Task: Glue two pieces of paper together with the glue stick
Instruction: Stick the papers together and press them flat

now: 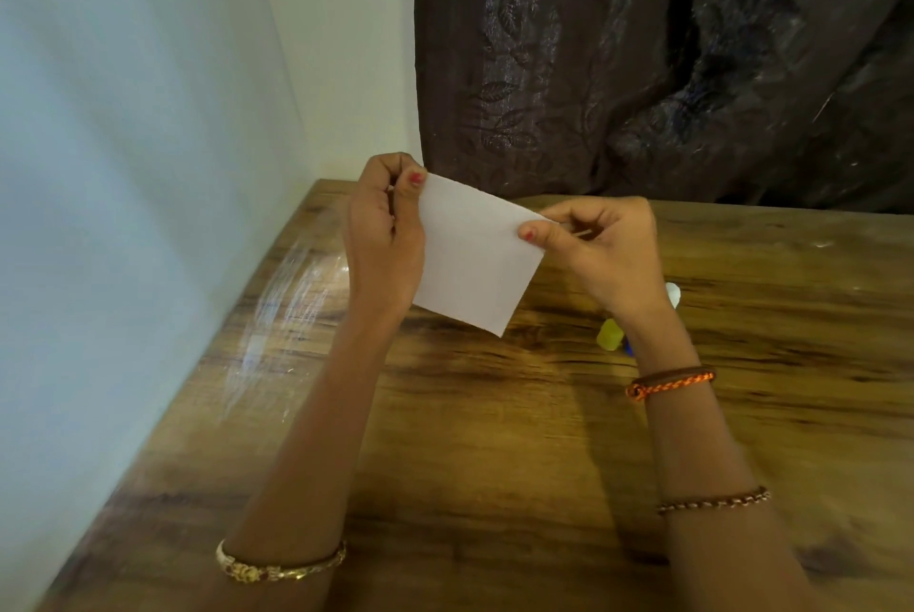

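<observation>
A white sheet of paper (pixel 472 260) is held up above the wooden table (pixel 494 438), tilted towards me. My left hand (pixel 383 235) pinches its upper left corner. My right hand (pixel 603 250) pinches its upper right corner between thumb and fingers. Whether it is one sheet or two pressed together cannot be told. The glue stick (pixel 609 335), yellow with a bit of blue, lies on the table under my right wrist, mostly hidden by it. A small white piece (pixel 672 292), perhaps its cap, shows just right of that wrist.
A pale wall runs along the table's left edge, and its glare reflects on the tabletop (pixel 292 314). A dark patterned curtain (pixel 667 57) hangs behind the far edge.
</observation>
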